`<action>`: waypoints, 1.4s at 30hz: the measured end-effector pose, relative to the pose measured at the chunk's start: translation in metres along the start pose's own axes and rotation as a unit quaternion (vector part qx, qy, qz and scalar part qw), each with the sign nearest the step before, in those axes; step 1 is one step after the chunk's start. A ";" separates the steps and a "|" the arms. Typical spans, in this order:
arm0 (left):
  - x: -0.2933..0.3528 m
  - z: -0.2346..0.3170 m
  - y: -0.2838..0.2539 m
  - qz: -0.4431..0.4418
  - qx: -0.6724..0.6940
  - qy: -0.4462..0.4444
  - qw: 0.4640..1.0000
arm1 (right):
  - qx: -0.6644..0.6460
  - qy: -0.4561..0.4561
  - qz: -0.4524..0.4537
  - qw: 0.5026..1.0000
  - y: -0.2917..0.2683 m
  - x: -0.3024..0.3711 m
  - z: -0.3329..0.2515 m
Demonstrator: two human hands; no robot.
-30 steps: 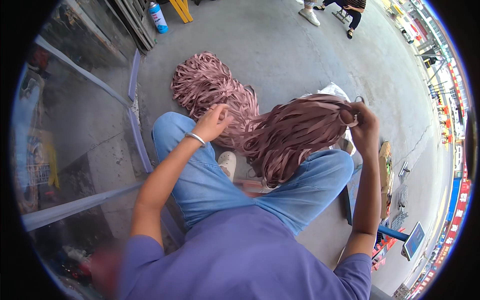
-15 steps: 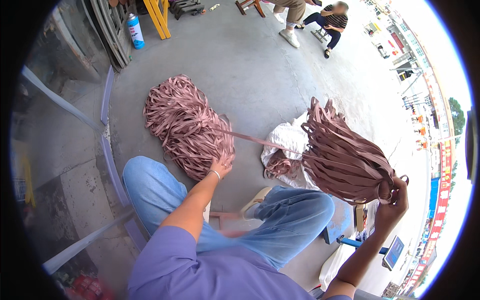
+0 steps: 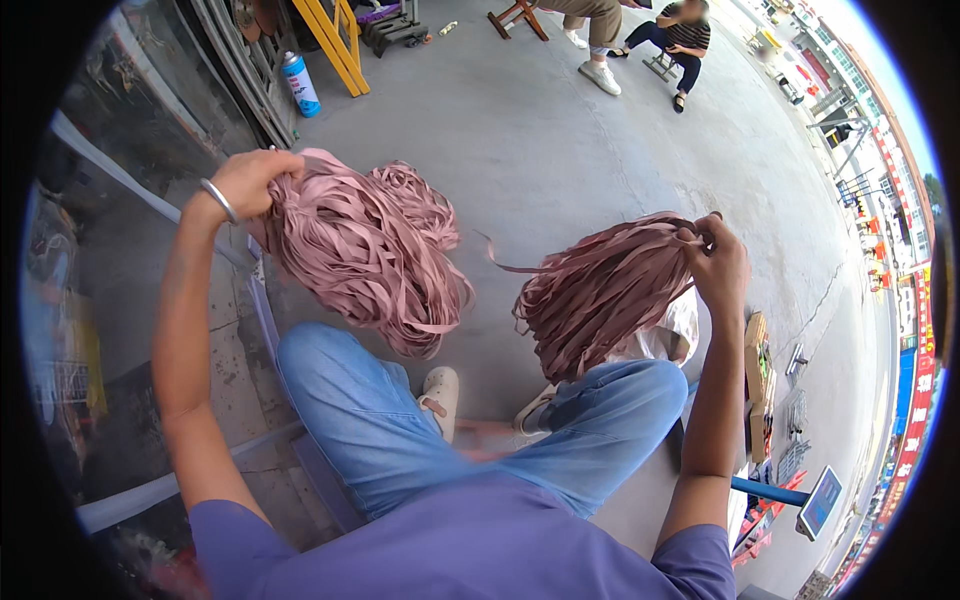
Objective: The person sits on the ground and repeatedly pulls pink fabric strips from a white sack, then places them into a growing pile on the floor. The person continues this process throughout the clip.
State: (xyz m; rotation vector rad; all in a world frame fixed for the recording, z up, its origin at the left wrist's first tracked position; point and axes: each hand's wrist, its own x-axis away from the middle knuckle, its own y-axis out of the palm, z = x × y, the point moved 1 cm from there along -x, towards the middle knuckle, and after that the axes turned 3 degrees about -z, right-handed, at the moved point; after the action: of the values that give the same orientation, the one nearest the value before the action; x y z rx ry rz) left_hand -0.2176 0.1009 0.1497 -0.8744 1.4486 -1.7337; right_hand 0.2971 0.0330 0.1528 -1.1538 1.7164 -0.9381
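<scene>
My left hand, with a silvery bangle at the wrist, is raised at the left and closed on the gathered end of a large bundle of dusty-pink ribbon. That bundle's loops spread to the right over the floor; a second lobe of ribbon shows behind it. My right hand grips the top of a darker brownish-pink ribbon bundle, whose strands hang toward the lower left. One loose ribbon end sticks out on that bundle's left side. Partly hidden behind it lies a white sack.
My bent knees in jeans are close below both bundles. A blue and white spray can and a yellow folding frame stand at the far left. Two people sit farther off. A blue-armed device with a screen is at the lower right.
My left hand has gone from the pink bundle's near side to its left end, pulling it up. My right hand moved left with its bundle. The ribbon no longer stretches between the bundles.
</scene>
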 end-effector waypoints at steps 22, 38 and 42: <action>0.038 -0.102 0.047 0.117 -0.402 0.055 0.906 | 0.040 -0.039 -0.049 0.997 0.078 -0.065 -0.016; 0.038 0.216 0.292 -0.151 0.654 -0.082 0.737 | -0.107 -0.113 -0.340 0.928 0.181 0.156 -0.061; 0.036 0.290 0.320 -0.165 0.848 -0.247 0.439 | -0.160 -0.127 -0.348 0.915 0.184 0.237 -0.043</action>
State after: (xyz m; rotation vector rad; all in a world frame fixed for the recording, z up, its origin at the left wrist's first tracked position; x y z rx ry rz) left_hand 0.0386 -0.1181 -0.1223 -0.2644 -1.1409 -1.8225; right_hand 0.1470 -0.1322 -0.0532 -2.0890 1.2747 -0.8663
